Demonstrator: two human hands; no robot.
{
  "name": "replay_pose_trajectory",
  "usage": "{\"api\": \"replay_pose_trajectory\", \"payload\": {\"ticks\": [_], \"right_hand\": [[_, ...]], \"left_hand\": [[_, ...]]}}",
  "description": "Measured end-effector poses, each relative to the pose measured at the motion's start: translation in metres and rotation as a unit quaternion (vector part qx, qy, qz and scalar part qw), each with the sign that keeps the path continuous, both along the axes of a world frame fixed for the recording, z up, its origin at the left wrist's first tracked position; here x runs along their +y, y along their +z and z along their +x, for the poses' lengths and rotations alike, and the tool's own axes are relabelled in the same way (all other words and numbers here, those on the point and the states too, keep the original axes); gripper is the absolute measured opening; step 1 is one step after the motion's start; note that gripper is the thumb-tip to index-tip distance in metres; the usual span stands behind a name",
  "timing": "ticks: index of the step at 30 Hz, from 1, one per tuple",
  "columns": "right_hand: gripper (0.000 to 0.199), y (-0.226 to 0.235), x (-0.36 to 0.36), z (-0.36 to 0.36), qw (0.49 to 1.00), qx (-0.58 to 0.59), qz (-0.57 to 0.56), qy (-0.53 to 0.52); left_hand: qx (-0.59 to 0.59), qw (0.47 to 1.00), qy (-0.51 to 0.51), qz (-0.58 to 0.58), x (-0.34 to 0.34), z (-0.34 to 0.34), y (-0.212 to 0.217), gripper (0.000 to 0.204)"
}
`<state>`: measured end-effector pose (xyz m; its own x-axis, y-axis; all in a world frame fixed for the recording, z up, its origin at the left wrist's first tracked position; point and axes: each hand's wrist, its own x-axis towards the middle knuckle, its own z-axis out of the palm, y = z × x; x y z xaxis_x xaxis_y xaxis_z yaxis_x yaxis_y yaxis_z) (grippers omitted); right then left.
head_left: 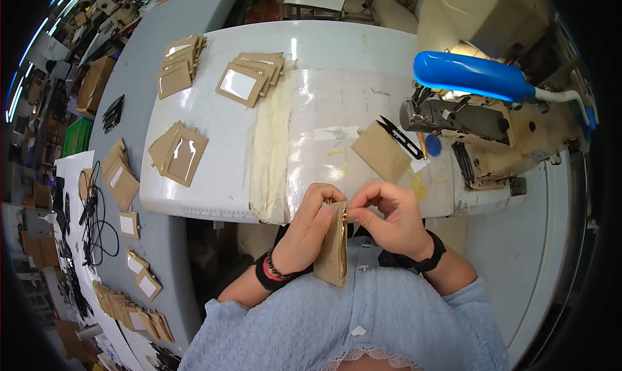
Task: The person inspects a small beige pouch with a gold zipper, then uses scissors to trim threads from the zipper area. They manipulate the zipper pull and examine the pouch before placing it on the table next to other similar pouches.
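Note:
A tan card holder (332,251) stands on edge in front of my chest, just off the table's near edge. My left hand (312,225) is closed around its upper part, thumb on the near face. A shiny gold strip, like a zipper, runs down the holder's right side. At the top of that strip my right hand (392,222) pinches with thumb and forefinger; what exactly sits between the fingertips is too small to tell. Beyond my right hand lies another tan card holder (381,153), with black thread snips (403,138) resting along its right edge.
A sewing machine (466,122) with a blue lamp (473,75) stands on the right. Card holders lie in stacks (245,83) on the white table (220,122). More stacks (129,309) and a black cord (97,222) cover parts of the grey side table (152,254).

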<state>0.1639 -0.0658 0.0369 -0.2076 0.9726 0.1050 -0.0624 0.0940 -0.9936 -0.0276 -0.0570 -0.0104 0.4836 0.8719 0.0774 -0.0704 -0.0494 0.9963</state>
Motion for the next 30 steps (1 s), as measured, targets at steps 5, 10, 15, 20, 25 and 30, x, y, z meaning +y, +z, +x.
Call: {"api": "replay_pose_trajectory", "payload": {"ticks": [5,10,15,20,25,30], "right_hand": [[0.007,0.001,-0.005,-0.001,0.999,-0.031,0.006,-0.009],[0.008,0.002,-0.002,-0.001,0.998,-0.052,0.031,-0.010],[0.007,0.002,-0.001,0.002,0.997,-0.071,0.014,0.006],[0.005,0.011,0.000,0.012,0.989,-0.120,0.030,0.083],[0.008,0.014,-0.002,0.014,0.991,-0.110,0.006,0.077],[0.008,0.019,-0.001,0.020,0.970,-0.189,0.076,0.130]], "left_hand": [[0.044,0.990,-0.069,-0.117,-0.003,-0.006,0.029,0.067],[-0.052,0.966,-0.122,-0.223,0.000,-0.006,0.015,0.068],[-0.028,0.970,-0.096,-0.223,-0.004,-0.004,0.017,0.064],[0.016,0.955,-0.150,-0.256,-0.008,-0.007,0.021,0.064],[0.034,0.959,-0.165,-0.229,-0.009,-0.005,0.021,0.071],[0.085,0.955,-0.194,-0.208,-0.009,-0.006,0.019,0.077]]}}
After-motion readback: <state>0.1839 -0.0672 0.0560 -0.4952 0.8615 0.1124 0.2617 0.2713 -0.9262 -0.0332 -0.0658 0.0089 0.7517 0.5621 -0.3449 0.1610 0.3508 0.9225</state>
